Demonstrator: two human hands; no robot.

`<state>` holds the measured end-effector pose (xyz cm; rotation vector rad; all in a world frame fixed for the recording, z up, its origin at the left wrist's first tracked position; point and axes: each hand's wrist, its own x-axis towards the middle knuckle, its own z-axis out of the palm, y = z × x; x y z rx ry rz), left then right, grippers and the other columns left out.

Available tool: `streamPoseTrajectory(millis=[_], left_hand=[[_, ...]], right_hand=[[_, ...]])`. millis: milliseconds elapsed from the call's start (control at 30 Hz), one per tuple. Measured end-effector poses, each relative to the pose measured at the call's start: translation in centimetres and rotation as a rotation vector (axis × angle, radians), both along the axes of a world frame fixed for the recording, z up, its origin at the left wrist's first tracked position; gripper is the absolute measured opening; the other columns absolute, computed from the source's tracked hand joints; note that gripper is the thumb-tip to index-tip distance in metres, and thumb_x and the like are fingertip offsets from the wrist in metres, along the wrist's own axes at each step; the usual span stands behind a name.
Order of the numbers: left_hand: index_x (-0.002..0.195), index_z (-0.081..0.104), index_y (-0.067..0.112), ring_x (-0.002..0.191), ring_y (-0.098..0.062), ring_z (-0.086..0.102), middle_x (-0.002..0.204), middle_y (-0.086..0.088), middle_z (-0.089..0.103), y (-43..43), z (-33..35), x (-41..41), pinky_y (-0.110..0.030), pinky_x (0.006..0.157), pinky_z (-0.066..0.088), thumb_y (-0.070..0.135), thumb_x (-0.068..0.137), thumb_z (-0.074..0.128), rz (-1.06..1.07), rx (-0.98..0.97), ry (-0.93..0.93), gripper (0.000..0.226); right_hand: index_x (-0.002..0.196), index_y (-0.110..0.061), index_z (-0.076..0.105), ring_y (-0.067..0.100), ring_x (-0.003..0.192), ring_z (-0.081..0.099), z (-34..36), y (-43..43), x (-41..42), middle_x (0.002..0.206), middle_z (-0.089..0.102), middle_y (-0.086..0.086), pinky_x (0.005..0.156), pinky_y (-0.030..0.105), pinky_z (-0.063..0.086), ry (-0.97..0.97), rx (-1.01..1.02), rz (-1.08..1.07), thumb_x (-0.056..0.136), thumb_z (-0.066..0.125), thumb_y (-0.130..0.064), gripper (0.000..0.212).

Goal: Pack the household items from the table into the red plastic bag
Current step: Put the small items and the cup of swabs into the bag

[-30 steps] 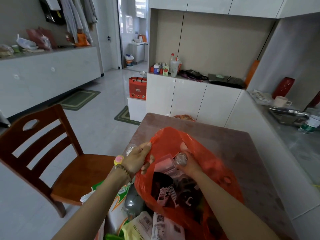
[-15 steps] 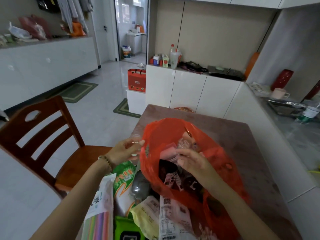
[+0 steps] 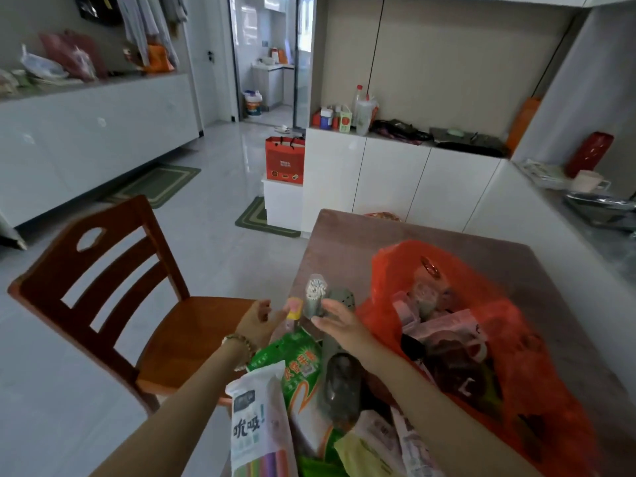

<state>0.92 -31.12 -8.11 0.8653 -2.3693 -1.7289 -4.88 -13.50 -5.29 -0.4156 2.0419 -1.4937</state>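
Brownish table against white cabinets, pale tiled floor, wooden chair at the left edge; red plastic bag lying open on the right half of the tabletop, already holding dark and pink packets. Loose household items heaped at the near left corner: green packet, pack of coloured straws, clear tub of cotton swabs standing upright, small yellow-and-pink piece just beside it. Left hand and right hand stretched forward on either side of the tub, fingers loosely spread, grasping nothing.
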Motion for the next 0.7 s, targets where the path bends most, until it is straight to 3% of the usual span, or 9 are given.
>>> streamPoseTrajectory(millis=[100, 133, 200, 267, 333, 433, 500, 600, 700], left_hand=[[0.137, 0.034, 0.004, 0.126, -0.034, 0.044, 0.141, -0.019, 0.041, -1.2, -2.5, -2.2, -0.034, 0.093, 0.046, 0.027, 0.078, 0.073, -0.039, -0.058, -0.026, 0.075], [0.136, 0.034, 0.003, 0.124, -0.036, 0.046, 0.138, -0.020, 0.043, -1.4, -3.5, -3.0, -0.036, 0.094, 0.047, 0.024, 0.075, 0.075, -0.063, -0.078, -0.038, 0.077], [0.136, 0.032, 0.003, 0.110, -0.024, 0.053, 0.128, -0.008, 0.049, -1.6, -5.3, -4.6, -0.020, 0.083, 0.053, 0.017, 0.073, 0.077, -0.120, -0.045, -0.016, 0.078], [0.134, 0.033, 0.006, 0.100, -0.009, 0.049, 0.116, 0.005, 0.046, -1.6, -6.9, -6.1, -0.005, 0.077, 0.047, 0.011, 0.076, 0.074, -0.194, -0.024, -0.001, 0.071], [0.131, 0.039, 0.010, 0.106, -0.012, 0.054, 0.121, 0.003, 0.054, -1.6, -8.5, -7.2, -0.015, 0.089, 0.048, 0.013, 0.081, 0.068, -0.243, -0.119, -0.023, 0.057], [0.125, 0.050, 0.011, 0.108, -0.021, 0.060, 0.118, -0.006, 0.062, -2.2, -9.8, -7.7, -0.010, 0.071, 0.045, 0.012, 0.082, 0.066, -0.161, -0.179, 0.020, 0.046], [0.125, 0.050, 0.010, 0.108, -0.023, 0.060, 0.116, -0.006, 0.062, -2.7, -10.4, -7.7, -0.014, 0.076, 0.042, 0.013, 0.081, 0.067, -0.154, -0.176, 0.044, 0.046], [0.125, 0.047, 0.011, 0.107, -0.022, 0.060, 0.117, -0.007, 0.061, -3.7, -10.0, -7.3, -0.025, 0.083, 0.047, 0.016, 0.084, 0.065, -0.070, -0.044, 0.093, 0.045], [0.120, 0.048, 0.018, 0.105, -0.021, 0.060, 0.116, -0.006, 0.060, -4.6, -7.2, -6.4, -0.028, 0.078, 0.052, 0.018, 0.092, 0.054, -0.040, 0.180, 0.254, 0.029]], right_hand=[[0.144, -0.008, 0.032, 0.021, 0.135, 0.039, -1.8, -3.6, -4.0, 0.150, 0.034, 0.009, 0.087, 0.009, 0.039, -0.005, 0.010, -0.156, 0.088, 0.065, -0.016, 0.066], [0.146, -0.009, 0.029, 0.022, 0.135, 0.039, -2.5, -4.5, -5.3, 0.150, 0.033, 0.009, 0.085, 0.012, 0.038, -0.006, 0.032, -0.200, 0.087, 0.067, -0.018, 0.071], [0.149, -0.012, 0.023, 0.025, 0.135, 0.037, -4.1, -6.1, -7.5, 0.152, 0.030, 0.010, 0.091, 0.022, 0.035, 0.005, 0.091, -0.283, 0.085, 0.070, -0.025, 0.081], [0.150, -0.010, 0.019, 0.028, 0.136, 0.036, -5.8, -7.3, -9.3, 0.152, 0.030, 0.011, 0.098, 0.028, 0.036, -0.008, 0.116, -0.338, 0.084, 0.070, -0.027, 0.085], [0.147, -0.007, 0.021, 0.029, 0.131, 0.041, -7.4, -8.4, -10.2, 0.147, 0.036, 0.013, 0.099, 0.033, 0.040, -0.036, 0.103, -0.375, 0.083, 0.072, -0.022, 0.084], [0.138, -0.003, 0.033, 0.029, 0.121, 0.050, -9.5, -9.6, -10.5, 0.134, 0.048, 0.015, 0.095, 0.034, 0.046, 0.063, 0.134, -0.374, 0.078, 0.076, -0.014, 0.074], [0.132, -0.003, 0.038, 0.028, 0.116, 0.052, -10.3, -9.9, -10.4, 0.128, 0.051, 0.015, 0.092, 0.034, 0.047, 0.147, 0.163, -0.363, 0.078, 0.076, -0.015, 0.068], [0.127, -0.005, 0.041, 0.025, 0.110, 0.054, -10.1, -9.8, -10.1, 0.119, 0.053, 0.011, 0.084, 0.030, 0.045, 0.195, 0.154, -0.371, 0.080, 0.075, -0.023, 0.061], [0.115, -0.013, 0.043, 0.011, 0.089, 0.055, -8.3, -9.2, -8.7, 0.105, 0.053, 0.001, 0.070, 0.018, 0.043, 0.217, 0.085, -0.367, 0.077, 0.076, -0.032, 0.053]])
